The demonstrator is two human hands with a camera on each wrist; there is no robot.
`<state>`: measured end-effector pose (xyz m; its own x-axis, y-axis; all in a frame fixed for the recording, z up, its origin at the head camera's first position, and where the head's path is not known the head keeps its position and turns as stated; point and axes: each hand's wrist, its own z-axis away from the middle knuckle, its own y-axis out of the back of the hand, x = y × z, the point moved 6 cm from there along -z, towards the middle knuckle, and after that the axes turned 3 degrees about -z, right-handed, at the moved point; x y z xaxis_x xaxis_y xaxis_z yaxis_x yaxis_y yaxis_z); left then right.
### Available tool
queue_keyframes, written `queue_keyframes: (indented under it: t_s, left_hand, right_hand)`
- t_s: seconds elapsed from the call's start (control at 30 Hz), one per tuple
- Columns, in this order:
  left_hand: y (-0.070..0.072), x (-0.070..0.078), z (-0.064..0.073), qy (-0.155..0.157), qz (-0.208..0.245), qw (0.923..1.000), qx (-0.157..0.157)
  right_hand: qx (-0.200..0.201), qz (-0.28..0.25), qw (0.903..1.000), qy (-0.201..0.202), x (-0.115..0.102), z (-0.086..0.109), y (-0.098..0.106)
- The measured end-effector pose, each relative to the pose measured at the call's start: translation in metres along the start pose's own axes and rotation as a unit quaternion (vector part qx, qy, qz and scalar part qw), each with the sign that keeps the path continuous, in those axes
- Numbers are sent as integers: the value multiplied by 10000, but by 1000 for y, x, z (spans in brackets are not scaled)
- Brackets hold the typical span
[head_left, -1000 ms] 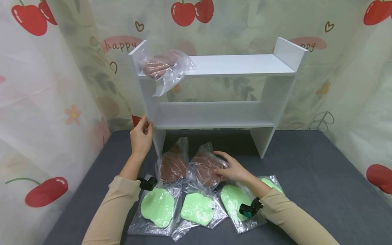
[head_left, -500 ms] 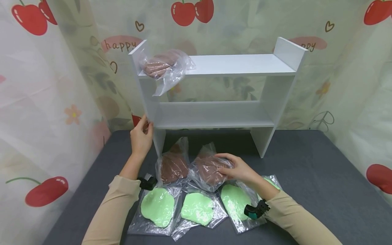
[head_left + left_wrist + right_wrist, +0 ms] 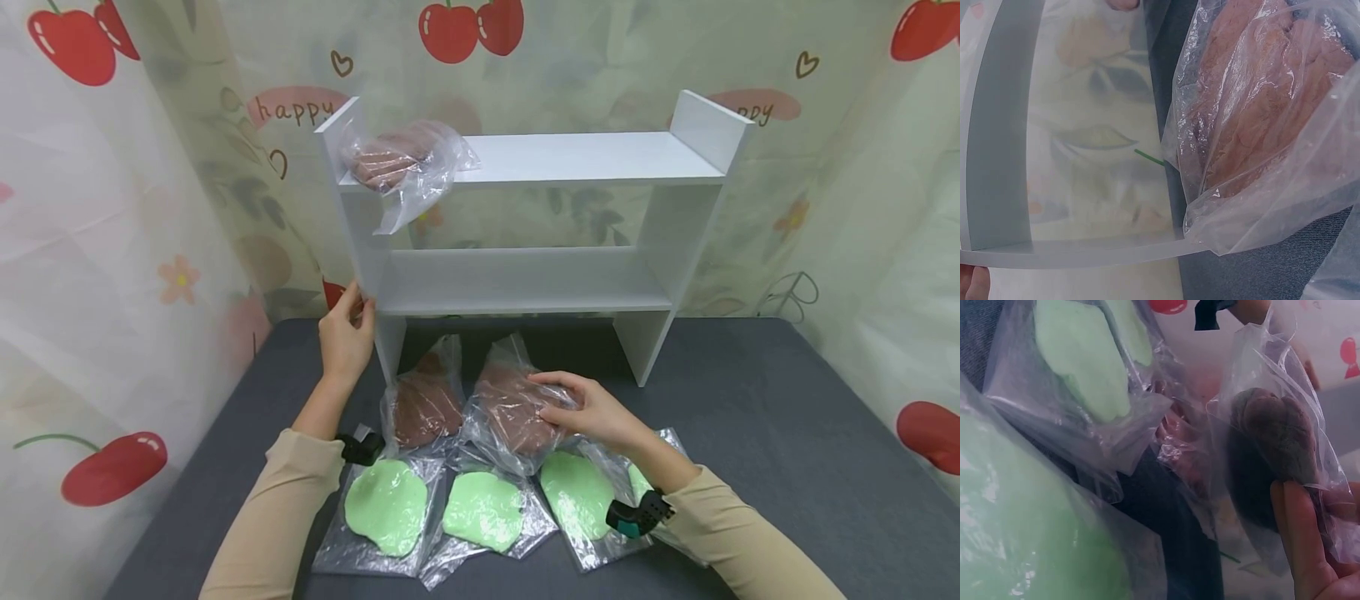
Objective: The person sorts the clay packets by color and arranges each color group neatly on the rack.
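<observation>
My right hand [image 3: 596, 408] grips the right side of a clear plastic bag of brown, dough-like stuff [image 3: 513, 417], thumb in front and fingers behind. In the right wrist view, fingers pinch this brown-filled bag [image 3: 1279, 431]. My left hand [image 3: 347, 342] holds the left side panel of a white shelf [image 3: 525, 279] near the middle board. Beside the gripped bag stands another brown-filled bag [image 3: 426, 408], leaning upright before the shelf; a brown-filled bag [image 3: 1260, 106] also fills much of the left wrist view.
Several flat clear bags of light green stuff [image 3: 386, 508] lie in front on the dark table [image 3: 787, 467]; my right wrist partly covers one. On the shelf's top board, at left, a third brown-filled bag [image 3: 405, 162] overhangs the edge. A printed curtain [image 3: 840, 183] surrounds the table.
My right hand has moved slightly to the right, shifting the brown-filled bag rightward and standing it more upright. My left hand stays in place on the shelf.
</observation>
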<state>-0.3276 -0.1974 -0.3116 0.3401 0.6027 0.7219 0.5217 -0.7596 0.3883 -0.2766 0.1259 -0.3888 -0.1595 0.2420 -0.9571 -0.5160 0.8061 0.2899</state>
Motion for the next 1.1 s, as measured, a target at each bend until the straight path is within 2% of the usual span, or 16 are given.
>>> queue_keyframes:
  t_s: [0.27,0.67,1.1]
  left_hand:
    - [0,-1,0,-17,32,10000,4]
    - [-1,-1,0,-42,57,10000,25]
    - [0,0,1,11,24,10000,14]
  right_hand:
    - [-54,56,9999,146,-10,6,1]
    - [-415,-118,9976,532,-26,14,-5]
    - [-896,-109,9891,1164,-44,22,-12]
